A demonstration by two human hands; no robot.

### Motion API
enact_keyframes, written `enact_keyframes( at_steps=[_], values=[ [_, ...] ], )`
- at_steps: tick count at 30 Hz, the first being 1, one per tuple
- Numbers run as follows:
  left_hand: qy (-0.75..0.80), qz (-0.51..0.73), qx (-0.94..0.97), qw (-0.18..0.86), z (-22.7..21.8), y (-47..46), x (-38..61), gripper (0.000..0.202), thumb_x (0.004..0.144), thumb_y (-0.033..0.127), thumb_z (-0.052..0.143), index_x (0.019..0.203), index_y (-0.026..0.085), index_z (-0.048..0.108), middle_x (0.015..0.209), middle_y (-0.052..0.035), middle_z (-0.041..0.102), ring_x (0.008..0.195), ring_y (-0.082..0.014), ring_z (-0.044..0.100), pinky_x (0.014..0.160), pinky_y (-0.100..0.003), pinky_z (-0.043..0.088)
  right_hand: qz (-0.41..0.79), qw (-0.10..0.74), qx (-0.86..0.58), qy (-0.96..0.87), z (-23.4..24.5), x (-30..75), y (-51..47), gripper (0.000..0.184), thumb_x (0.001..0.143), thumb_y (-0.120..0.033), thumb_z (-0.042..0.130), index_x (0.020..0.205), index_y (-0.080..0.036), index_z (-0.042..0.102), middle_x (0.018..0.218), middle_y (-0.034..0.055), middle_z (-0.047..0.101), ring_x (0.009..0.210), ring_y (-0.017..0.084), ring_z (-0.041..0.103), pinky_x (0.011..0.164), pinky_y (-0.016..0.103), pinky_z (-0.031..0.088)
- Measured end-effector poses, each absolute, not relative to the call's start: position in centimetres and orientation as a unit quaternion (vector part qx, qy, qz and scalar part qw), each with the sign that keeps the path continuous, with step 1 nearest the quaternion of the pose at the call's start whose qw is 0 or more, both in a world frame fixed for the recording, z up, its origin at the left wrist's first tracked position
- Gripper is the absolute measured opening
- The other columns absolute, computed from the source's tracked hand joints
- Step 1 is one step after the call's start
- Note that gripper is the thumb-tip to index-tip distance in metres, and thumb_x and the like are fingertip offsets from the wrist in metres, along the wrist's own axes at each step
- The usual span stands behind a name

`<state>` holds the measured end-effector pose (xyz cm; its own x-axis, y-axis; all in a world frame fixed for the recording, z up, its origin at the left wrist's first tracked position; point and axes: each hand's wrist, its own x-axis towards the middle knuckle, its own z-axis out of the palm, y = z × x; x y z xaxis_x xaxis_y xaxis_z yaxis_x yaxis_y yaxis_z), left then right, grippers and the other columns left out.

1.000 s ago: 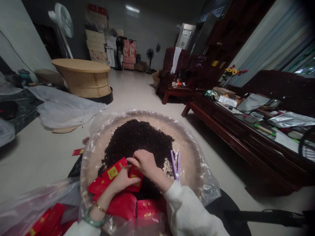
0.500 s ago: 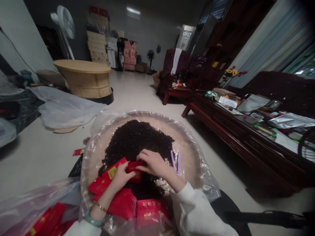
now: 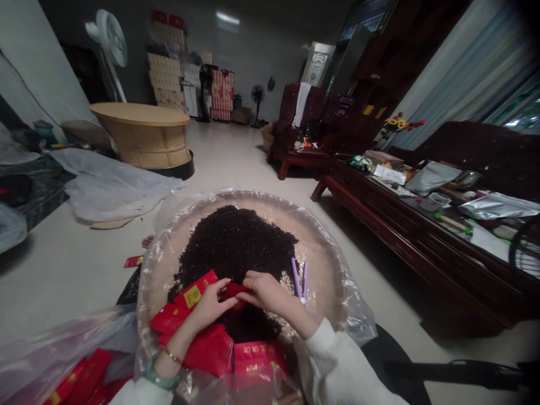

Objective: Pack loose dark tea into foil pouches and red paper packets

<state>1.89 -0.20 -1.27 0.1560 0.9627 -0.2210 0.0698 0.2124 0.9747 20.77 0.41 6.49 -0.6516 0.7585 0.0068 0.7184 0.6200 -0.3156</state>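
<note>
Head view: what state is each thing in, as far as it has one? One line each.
small red packet, pinched between both hands above the leaves; open or sealed cannot be told
left hand, closed on the packet
right hand, closed on the packet
dark loose leaves, heaped in the tray
round tray, lined with clear plastic
red packet stack, lying flat at the near rim
purple clip, lying beside the right hand
ceiling light, on
</note>
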Motion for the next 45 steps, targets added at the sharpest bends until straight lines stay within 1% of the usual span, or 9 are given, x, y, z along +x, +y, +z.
enact_keyframes(
  at_steps=[7, 13, 21, 24, 26, 29, 33, 39, 45],
  values=[
    [0.503, 0.419, 0.486, 0.579, -0.6, 0.0, 1.8, 0.037, 0.06, 0.045, 0.077, 0.078, 0.015, 0.067, 0.068, -0.0008, 0.068, 0.067, -0.0164, 0.063, 0.063, -0.025, 0.049, 0.223, 0.163, -0.397, -0.875, 5.9, 20.7, 1.8, 0.04, 0.091, -0.04, 0.057, 0.06, -0.014, 0.059, 0.069, 0.0008, 0.052, 0.059, 0.009, 0.047, 0.056, 0.02, 0.034],
    [0.486, 0.44, 0.451, 0.606, 0.1, 0.0, 1.9, 0.042, 0.059, 0.054, 0.076, 0.065, 0.016, 0.058, 0.053, 0.0051, 0.058, 0.051, -0.0107, 0.055, 0.052, -0.021, 0.043, 0.365, 0.319, -0.483, -0.729, 5.2, 19.5, 2.7, 0.02, 0.078, -0.036, 0.072, 0.081, -0.017, 0.064, 0.062, -0.0048, 0.057, 0.055, 0.009, 0.051, 0.053, 0.019, 0.038],
    [0.435, 0.366, 0.371, 0.735, 1.6, -1.1, 2.0, 0.063, 0.053, 0.042, 0.086, 0.103, 0.012, 0.061, 0.086, -0.0104, 0.075, 0.066, -0.0225, 0.071, 0.063, -0.032, 0.055, 0.469, 0.361, -0.501, -0.631, 3.8, 17.7, 2.8, 0.025, 0.078, -0.042, 0.066, 0.075, -0.017, 0.066, 0.059, -0.0024, 0.061, 0.047, 0.01, 0.053, 0.043, 0.019, 0.043],
    [0.447, 0.356, 0.348, 0.743, 1.8, -1.1, 1.9, 0.063, 0.05, 0.039, 0.088, 0.101, 0.01, 0.063, 0.094, -0.0156, 0.075, 0.071, -0.0245, 0.073, 0.065, -0.032, 0.056, 0.371, 0.374, -0.522, -0.671, 3.9, 19.9, 3.3, 0.024, 0.084, -0.04, 0.059, 0.088, -0.018, 0.068, 0.081, 0.0034, 0.069, 0.069, 0.015, 0.063, 0.063, 0.026, 0.052],
    [0.46, 0.369, 0.325, 0.74, 1.7, -0.9, 1.9, 0.064, 0.048, 0.039, 0.089, 0.099, 0.01, 0.063, 0.098, -0.0171, 0.074, 0.071, -0.0243, 0.073, 0.064, -0.031, 0.056, 0.237, 0.368, -0.58, -0.687, 3.8, 22.9, 3.7, 0.028, 0.086, -0.036, 0.058, 0.107, -0.018, 0.064, 0.105, 0.0095, 0.067, 0.096, 0.021, 0.062, 0.085, 0.035, 0.05],
    [0.465, 0.399, 0.303, 0.73, 1.4, -0.5, 1.7, 0.066, 0.048, 0.038, 0.089, 0.102, 0.011, 0.063, 0.104, -0.0181, 0.073, 0.072, -0.024, 0.073, 0.065, -0.031, 0.057, 0.111, 0.245, -0.724, -0.635, 2.6, 28.2, 3.5, 0.05, 0.084, -0.032, 0.06, 0.129, -0.013, 0.048, 0.118, 0.018, 0.059, 0.111, 0.029, 0.056, 0.093, 0.042, 0.043],
    [0.465, 0.41, 0.291, 0.729, 1.0, -0.4, 1.6, 0.066, 0.05, 0.036, 0.089, 0.105, 0.012, 0.062, 0.11, -0.0182, 0.071, 0.073, -0.0241, 0.074, 0.065, -0.031, 0.058, 0.135, 0.093, -0.777, -0.607, -0.1, 32.6, 2.3, 0.061, 0.08, -0.03, 0.065, 0.131, -0.005, 0.042, 0.108, 0.0247, 0.061, 0.097, 0.033, 0.062, 0.08, 0.039, 0.046],
    [0.45, 0.395, 0.31, 0.739, 1.1, -0.5, 1.4, 0.063, 0.054, 0.037, 0.087, 0.107, 0.012, 0.062, 0.112, -0.0178, 0.071, 0.074, -0.0227, 0.074, 0.065, -0.028, 0.057, 0.216, 0.18, -0.784, -0.553, -0.7, 32.8, 2.0, 0.076, 0.066, -0.015, 0.069, 0.135, -0.005, 0.038, 0.104, 0.0194, 0.064, 0.095, 0.031, 0.06, 0.081, 0.037, 0.045],
    [0.448, 0.381, 0.316, 0.745, 0.9, -0.5, 1.5, 0.063, 0.049, 0.038, 0.089, 0.101, 0.011, 0.064, 0.106, -0.018, 0.073, 0.071, -0.023, 0.073, 0.064, -0.029, 0.056, 0.34, 0.253, -0.729, -0.537, 2.5, 31.9, 2.5, 0.053, 0.08, -0.021, 0.053, 0.132, -0.01, 0.047, 0.096, 0.0096, 0.067, 0.086, 0.023, 0.064, 0.074, 0.034, 0.051]
  ],
)
